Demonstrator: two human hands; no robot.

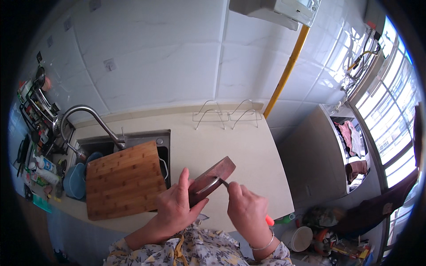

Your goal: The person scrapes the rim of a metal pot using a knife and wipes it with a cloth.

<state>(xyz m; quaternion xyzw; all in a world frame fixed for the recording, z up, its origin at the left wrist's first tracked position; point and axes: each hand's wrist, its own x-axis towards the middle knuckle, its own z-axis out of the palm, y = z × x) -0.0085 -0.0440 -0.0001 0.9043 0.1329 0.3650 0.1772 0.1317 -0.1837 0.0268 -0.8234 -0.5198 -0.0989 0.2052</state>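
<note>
My left hand [176, 207] holds a reddish-brown block [227, 166], its thumb and fingers around the lower left end; the block looks like a sharpening stone. My right hand [246, 211] grips a tool with an orange handle end [269, 220] showing below the fist. The tool's curved metal blade [210, 186] lies against the face of the block. Both hands are above the front part of the cream countertop [213, 146]. Part of the blade's contact with the block is hard to make out.
A bamboo cutting board [123, 183] lies across the sink [166, 143], under a curved faucet [93, 111]. A blue basin [75, 181] and bottles [46, 169] stand left. Wire racks [228, 116] stand at the back. A yellow pipe [286, 71] rises at the counter's rear right corner.
</note>
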